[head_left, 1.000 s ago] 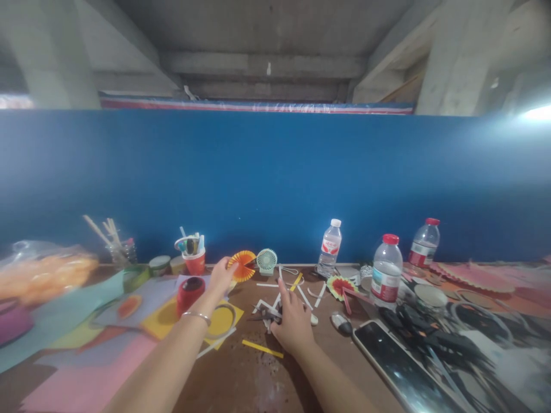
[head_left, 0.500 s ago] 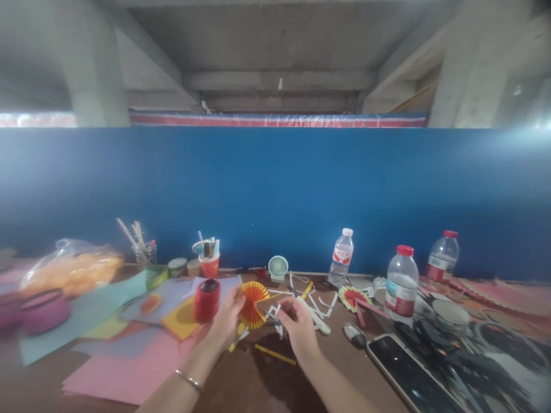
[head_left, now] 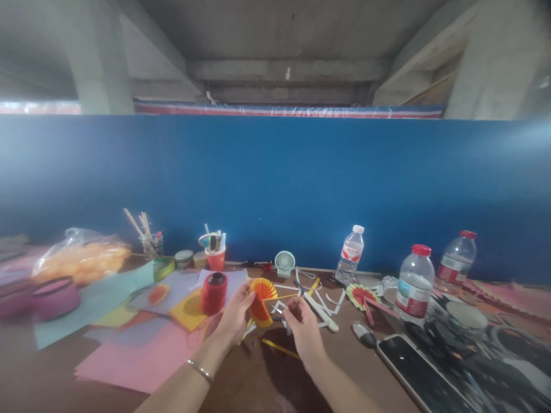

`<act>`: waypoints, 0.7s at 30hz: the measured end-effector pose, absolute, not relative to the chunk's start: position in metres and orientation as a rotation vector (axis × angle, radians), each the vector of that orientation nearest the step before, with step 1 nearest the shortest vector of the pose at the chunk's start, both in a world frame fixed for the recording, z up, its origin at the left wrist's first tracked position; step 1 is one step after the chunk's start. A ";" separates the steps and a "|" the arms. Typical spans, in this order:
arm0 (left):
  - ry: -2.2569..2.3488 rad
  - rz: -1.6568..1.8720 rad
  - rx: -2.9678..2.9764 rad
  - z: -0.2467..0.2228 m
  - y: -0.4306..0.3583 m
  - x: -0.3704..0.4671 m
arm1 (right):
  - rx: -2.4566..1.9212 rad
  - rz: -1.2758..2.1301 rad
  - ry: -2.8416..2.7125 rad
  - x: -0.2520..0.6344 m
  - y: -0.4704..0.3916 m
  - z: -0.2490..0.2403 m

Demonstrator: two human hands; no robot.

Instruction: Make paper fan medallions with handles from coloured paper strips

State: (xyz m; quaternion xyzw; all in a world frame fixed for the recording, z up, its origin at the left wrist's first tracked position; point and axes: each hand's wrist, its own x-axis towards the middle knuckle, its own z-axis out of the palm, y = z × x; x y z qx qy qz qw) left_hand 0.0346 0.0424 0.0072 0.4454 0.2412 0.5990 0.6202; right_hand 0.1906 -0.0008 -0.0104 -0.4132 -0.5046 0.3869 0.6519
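Observation:
My left hand point(head_left: 236, 314) pinches the edge of a pleated paper fan point(head_left: 263, 287), yellow and orange, held above the table. The fan is tilted, with a plain orange part showing low down. A thin yellow strip reaches from the fan toward my right hand point(head_left: 301, 324). Those right fingers are closed close beside the fan; what lies between them is too small to make out. White paper strips point(head_left: 322, 301) and a white-handled tool point(head_left: 322, 315) lie just beyond. Below my hands is a yellow paper strip point(head_left: 279, 348). A red thread spool point(head_left: 214, 293) stands left of my left hand.
Coloured paper sheets point(head_left: 138, 358) cover the left side. Behind stand a red cup of tools point(head_left: 216, 259) and a small fan point(head_left: 284, 263). To the right are a finished-looking paper fan point(head_left: 361, 295), bottles point(head_left: 414, 284), a phone point(head_left: 413, 367) and black-handled tools point(head_left: 456, 350).
The pleated fan has turned in my left hand, so its folded face shows less and an orange part shows more. My right fingers have closed more tightly. The whole view has shifted slightly.

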 end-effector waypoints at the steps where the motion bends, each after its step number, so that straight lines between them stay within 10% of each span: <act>1: 0.568 1.386 1.033 0.006 0.044 0.034 | -0.910 0.942 -1.126 0.190 -0.001 -0.010; 21: 0.589 1.346 1.259 0.004 0.039 0.044 | -0.856 1.505 -0.717 0.176 -0.016 -0.006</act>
